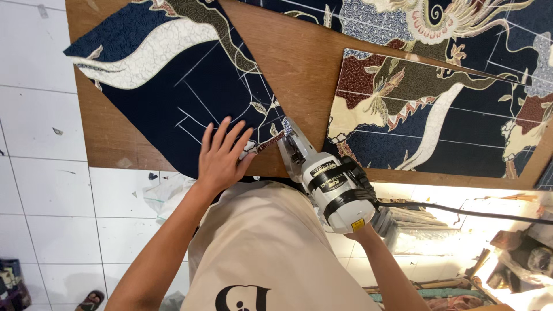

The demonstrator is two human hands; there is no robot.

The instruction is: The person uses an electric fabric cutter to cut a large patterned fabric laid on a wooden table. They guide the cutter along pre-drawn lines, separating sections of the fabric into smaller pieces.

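Note:
A dark blue patterned cloth [190, 75] with white chalk lines lies on a brown wooden board [294, 63]. My left hand [222, 155] presses flat on the cloth's near corner, fingers spread. My right hand [360, 227] is mostly hidden behind a white electric fabric cutter [328, 184] that it grips; the cutter's blade end meets the cloth's edge just right of my left hand. A black cord [461, 210] runs off to the right from the cutter.
A second patterned cloth piece [438, 121] lies on the board to the right, with more patterned cloth [438, 23] behind it. White floor tiles [46, 196] lie to the left, a sandal [89, 300] at bottom left. Clutter [518, 253] sits at lower right.

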